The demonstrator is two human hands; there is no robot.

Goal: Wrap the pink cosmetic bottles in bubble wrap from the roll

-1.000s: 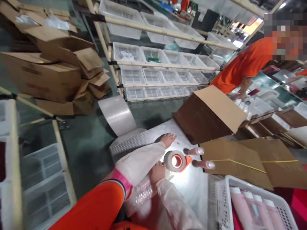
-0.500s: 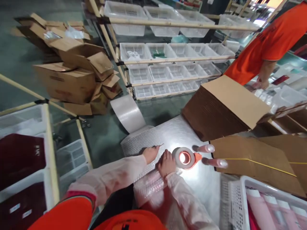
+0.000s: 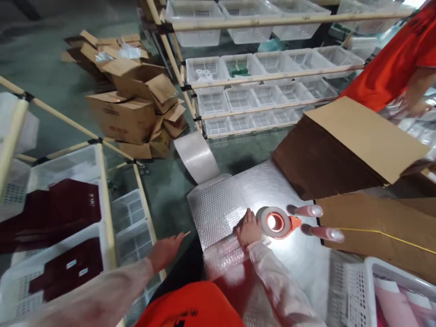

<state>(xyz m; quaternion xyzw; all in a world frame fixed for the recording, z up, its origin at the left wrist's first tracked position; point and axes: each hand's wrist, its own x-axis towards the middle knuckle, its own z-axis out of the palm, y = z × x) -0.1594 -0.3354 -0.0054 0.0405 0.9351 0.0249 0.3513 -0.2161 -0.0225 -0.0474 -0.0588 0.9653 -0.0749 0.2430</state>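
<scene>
My left hand [image 3: 166,250] is closed on a small thin blade-like tool [image 3: 186,234], whose tip sticks out past the fingers. It is off to the left of the table, apart from the bubble wrap. My right hand [image 3: 249,230] lies flat with fingers stretched on the bubble wrap [image 3: 216,204], beside a clear tape roll in an orange dispenser [image 3: 284,225]. Under and in front of this hand is a wrapped pinkish bundle [image 3: 225,254]. The bubble wrap runs from a large roll [image 3: 196,156] at the table's far edge. Two pink bottles [image 3: 308,210] lie right of the tape.
A stack of flat cardboard [image 3: 368,141] stands on the shiny metal table [image 3: 299,272]. A white basket [image 3: 369,290] with pink bottles is at lower right. Racks of white bins [image 3: 238,106] rise ahead. A left rack [image 3: 109,213] holds dark red boxes. Another person's orange sleeve [image 3: 427,45] shows.
My left hand has moved left and toward me, off the bubble wrap, with the thin tool still in it. My right hand stays on the wrap. The view has shifted left.
</scene>
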